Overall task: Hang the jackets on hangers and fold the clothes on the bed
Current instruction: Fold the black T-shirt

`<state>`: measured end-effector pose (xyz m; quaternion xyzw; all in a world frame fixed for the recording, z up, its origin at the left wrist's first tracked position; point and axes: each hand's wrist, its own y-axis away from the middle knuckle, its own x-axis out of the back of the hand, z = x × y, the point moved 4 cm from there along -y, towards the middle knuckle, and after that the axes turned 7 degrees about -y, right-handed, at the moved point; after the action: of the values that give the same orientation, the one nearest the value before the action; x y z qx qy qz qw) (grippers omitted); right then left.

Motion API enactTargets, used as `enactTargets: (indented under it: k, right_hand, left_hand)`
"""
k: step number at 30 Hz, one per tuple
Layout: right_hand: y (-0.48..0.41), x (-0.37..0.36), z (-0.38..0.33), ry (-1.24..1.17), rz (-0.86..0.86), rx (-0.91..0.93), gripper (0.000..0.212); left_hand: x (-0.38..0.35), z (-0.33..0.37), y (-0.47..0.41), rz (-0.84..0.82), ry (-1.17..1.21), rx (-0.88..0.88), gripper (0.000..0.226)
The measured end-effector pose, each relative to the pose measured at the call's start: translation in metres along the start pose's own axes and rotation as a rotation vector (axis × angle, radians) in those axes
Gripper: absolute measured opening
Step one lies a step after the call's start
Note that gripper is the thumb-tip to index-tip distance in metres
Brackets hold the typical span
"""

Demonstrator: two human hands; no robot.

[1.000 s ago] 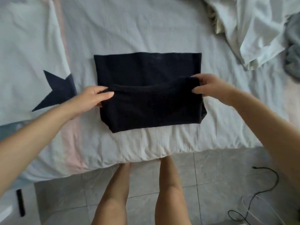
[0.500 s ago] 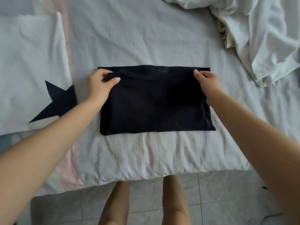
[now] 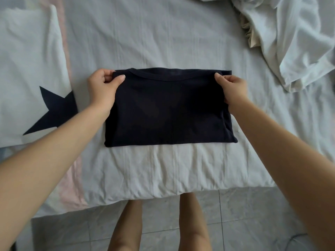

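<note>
A dark navy shirt (image 3: 168,109) lies folded into a flat rectangle near the front edge of the bed (image 3: 163,174). Its collar edge runs along the far side. My left hand (image 3: 102,87) pinches the far left corner of the top layer, thumb on top. My right hand (image 3: 233,87) pinches the far right corner the same way. Both corners rest down on the layer beneath.
A white garment with a navy star (image 3: 30,73) lies flat at the left. Crumpled white clothes (image 3: 290,38) are heaped at the back right. The tiled floor (image 3: 244,223) and my legs show below the bed's edge.
Both hands carried the near edge of the navy shirt away from me and laid it on the far edge, halving the rectangle. The camera view tilted toward the bed.
</note>
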<state>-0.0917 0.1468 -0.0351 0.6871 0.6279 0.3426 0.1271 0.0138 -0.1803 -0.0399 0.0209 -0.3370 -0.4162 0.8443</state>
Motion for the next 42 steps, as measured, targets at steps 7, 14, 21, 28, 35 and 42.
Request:
enactTargets:
  k: [7, 14, 21, 28, 35, 42]
  right_hand:
    - [-0.004, 0.0, 0.002, 0.034, 0.054, 0.019, 0.023]
    - [0.008, 0.0, 0.007, 0.299, 0.337, 0.04, 0.067]
    - [0.003, -0.001, 0.009, 0.049, 0.033, -0.012, 0.02]
    - [0.014, 0.003, -0.005, 0.157, 0.041, 0.356, 0.021]
    - [0.015, 0.014, 0.008, 0.206, 0.125, 0.286, 0.025]
    - [0.064, 0.051, 0.071, 0.418, -0.015, 0.131, 0.035]
  left_hand:
    - [-0.004, 0.002, 0.007, 0.108, -0.245, -0.095, 0.036]
    - [0.001, -0.029, 0.052, 0.123, -0.344, -0.084, 0.041]
    - [0.007, -0.026, 0.048, -0.097, -0.29, -0.217, 0.052]
    - [0.006, -0.003, 0.048, -0.044, -0.369, -0.35, 0.071]
    - [0.003, -0.026, 0.056, -0.009, -0.367, -0.214, 0.089]
    - [0.015, -0.053, 0.102, -0.087, -0.331, -0.073, 0.092]
